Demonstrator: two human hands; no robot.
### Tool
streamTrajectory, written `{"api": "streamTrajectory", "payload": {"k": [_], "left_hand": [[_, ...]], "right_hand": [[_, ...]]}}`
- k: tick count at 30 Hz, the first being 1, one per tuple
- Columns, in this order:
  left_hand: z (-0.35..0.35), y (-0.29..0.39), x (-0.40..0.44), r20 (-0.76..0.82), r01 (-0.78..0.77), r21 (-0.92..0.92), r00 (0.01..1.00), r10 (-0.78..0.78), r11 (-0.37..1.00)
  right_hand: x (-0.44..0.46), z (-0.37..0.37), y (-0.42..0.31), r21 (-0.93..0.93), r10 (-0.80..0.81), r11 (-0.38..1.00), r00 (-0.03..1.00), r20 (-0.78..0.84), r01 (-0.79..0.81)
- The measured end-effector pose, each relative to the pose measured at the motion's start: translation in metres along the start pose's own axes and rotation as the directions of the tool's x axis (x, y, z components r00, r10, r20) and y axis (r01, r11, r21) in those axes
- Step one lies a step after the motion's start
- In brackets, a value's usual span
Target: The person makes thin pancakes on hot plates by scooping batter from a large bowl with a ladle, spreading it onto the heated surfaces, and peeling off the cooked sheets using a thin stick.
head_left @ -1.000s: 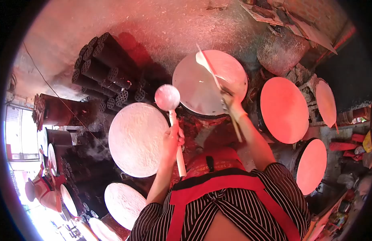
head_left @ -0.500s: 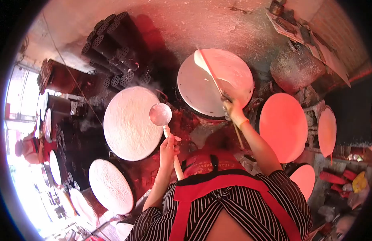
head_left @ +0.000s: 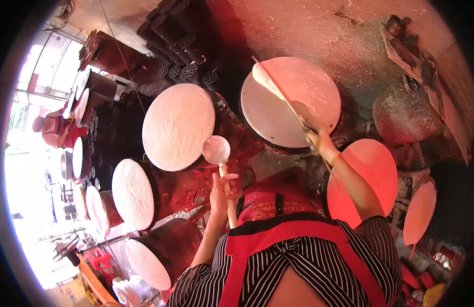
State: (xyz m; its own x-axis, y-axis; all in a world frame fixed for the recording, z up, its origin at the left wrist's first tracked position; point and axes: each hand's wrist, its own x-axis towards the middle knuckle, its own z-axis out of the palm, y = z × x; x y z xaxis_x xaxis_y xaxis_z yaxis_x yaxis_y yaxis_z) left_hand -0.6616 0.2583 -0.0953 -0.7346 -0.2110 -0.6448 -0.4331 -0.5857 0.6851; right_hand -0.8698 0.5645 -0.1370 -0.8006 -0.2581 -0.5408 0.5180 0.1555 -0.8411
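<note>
Since half a second ago, the whole view has tipped, so things on the left sit higher and things on the right sit lower; the round silver metal ladle point(head_left: 216, 149) has slid from over the big round white-topped plate point(head_left: 179, 128) to just by its near right edge. One left hand point(head_left: 223, 192) is curled round the ladle's long pale handle point(head_left: 231, 214), with a finger poking out to the side; the right hand point(head_left: 319, 140) is closed tight on a long thin brown stick point(head_left: 286, 99). Ahead of both hands is the big round flat grey plate point(head_left: 262, 117), with a smooth pale layer point(head_left: 298, 77) on its far and right parts; the right hand is much nearer, at the near right rim, and the left hand is well apart. Long ways, the stick slants from near right to far left, its tip past the far left rim; I can't tell how hard it presses. A round red-lit plate point(head_left: 372, 158) sits partly behind the right arm.
</note>
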Motion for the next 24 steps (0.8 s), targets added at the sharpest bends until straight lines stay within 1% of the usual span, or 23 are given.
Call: {"api": "streamTrajectory", "payload": {"k": [1,2,3,4,5,6,7,9,11,12,13,14,15,16,17,18,19,20,22,23,24], "left_hand": [[0.004,-0.001,-0.005,-0.038,0.017,0.028,0.999,-0.016,0.999],[0.006,-0.002,-0.009,-0.069,-0.022,0.073,0.997,0.027,0.997],[0.007,-0.003,-0.011,-0.081,-0.029,0.074,0.996,0.035,0.997],[0.006,-0.005,-0.012,-0.111,-0.031,0.114,0.993,0.044,0.993],[0.005,-0.008,-0.014,-0.140,-0.028,0.156,0.989,0.050,0.987],[0.005,-0.010,-0.015,-0.150,-0.030,0.163,0.987,0.054,0.986],[0.005,-0.011,-0.017,-0.136,-0.051,0.147,0.988,0.072,0.988],[0.010,-0.011,-0.027,-0.136,-0.074,0.137,0.986,0.093,0.988],[0.024,-0.007,-0.040,-0.213,-0.035,0.174,0.974,0.072,0.984],[0.025,-0.010,-0.041,-0.227,-0.036,0.178,0.971,0.076,0.983],[0.022,-0.016,-0.044,-0.232,-0.025,0.102,0.972,0.048,0.994],[0.020,-0.023,-0.047,-0.233,-0.016,0.024,0.972,0.022,1.000],[0.020,-0.027,-0.050,-0.243,-0.020,0.030,0.970,0.027,0.999],[0.020,-0.032,-0.053,-0.235,-0.023,-0.008,0.972,0.021,1.000],[0.019,-0.039,-0.059,-0.230,-0.017,-0.042,0.973,0.006,0.999],[0.017,-0.043,-0.062,-0.208,-0.029,-0.068,0.978,0.014,0.997],[0.025,-0.041,-0.067,-0.246,-0.013,-0.046,0.969,0.001,0.999],[0.025,-0.041,-0.068,-0.232,0.010,-0.051,0.972,-0.021,0.999],[0.024,-0.038,-0.071,-0.215,0.038,-0.046,0.975,-0.047,0.998],[0.028,-0.033,-0.071,-0.208,0.034,0.023,0.978,-0.029,0.999],[0.029,-0.028,-0.068,-0.194,0.028,0.090,0.981,-0.010,0.996]], "right_hand": [[-0.016,-0.016,0.006,0.036,-0.030,0.999,0.995,0.097,0.027],[-0.043,-0.024,-0.016,-0.024,0.013,1.000,0.993,0.115,-0.011],[-0.041,-0.050,-0.007,-0.024,0.045,0.999,0.989,0.144,-0.042],[-0.033,-0.079,0.003,-0.028,0.054,0.998,0.988,0.148,-0.051],[-0.021,-0.097,0.003,-0.062,0.067,0.996,0.994,0.082,-0.062],[0.003,-0.108,0.021,0.001,-0.179,0.984,0.983,-0.029,0.179],[0.024,-0.116,0.014,-0.039,-0.112,0.993,0.987,-0.114,0.108],[0.035,-0.100,-0.022,0.012,-0.032,0.999,0.987,-0.158,0.034],[0.048,-0.092,-0.013,-0.120,-0.011,0.993,1.000,0.001,0.011],[0.061,-0.093,0.010,-0.125,-0.030,0.991,0.995,0.090,0.041],[0.019,-0.089,-0.022,-0.046,-0.004,0.999,0.971,0.237,0.016],[0.013,-0.100,-0.016,-0.050,-0.001,0.999,0.953,0.304,0.017],[0.016,-0.116,-0.009,-0.052,-0.003,0.998,0.931,0.366,0.024],[0.025,-0.128,-0.006,-0.109,0.038,0.994,0.948,0.317,-0.004],[0.019,-0.135,-0.021,-0.037,-0.008,0.999,0.933,0.358,0.023],[0.044,-0.136,-0.012,-0.066,-0.052,0.995,0.961,0.270,0.072],[0.065,-0.137,-0.002,-0.100,-0.097,0.988,0.979,0.178,0.116],[0.060,-0.127,-0.010,-0.086,-0.093,0.990,0.981,0.172,0.109],[0.049,-0.104,-0.023,-0.073,0.073,0.995,0.985,0.154,-0.062],[0.030,-0.100,-0.009,-0.098,0.021,0.995,0.965,0.260,0.004],[0.004,-0.105,0.002,-0.111,0.026,0.994,0.959,0.282,0.005]]}}
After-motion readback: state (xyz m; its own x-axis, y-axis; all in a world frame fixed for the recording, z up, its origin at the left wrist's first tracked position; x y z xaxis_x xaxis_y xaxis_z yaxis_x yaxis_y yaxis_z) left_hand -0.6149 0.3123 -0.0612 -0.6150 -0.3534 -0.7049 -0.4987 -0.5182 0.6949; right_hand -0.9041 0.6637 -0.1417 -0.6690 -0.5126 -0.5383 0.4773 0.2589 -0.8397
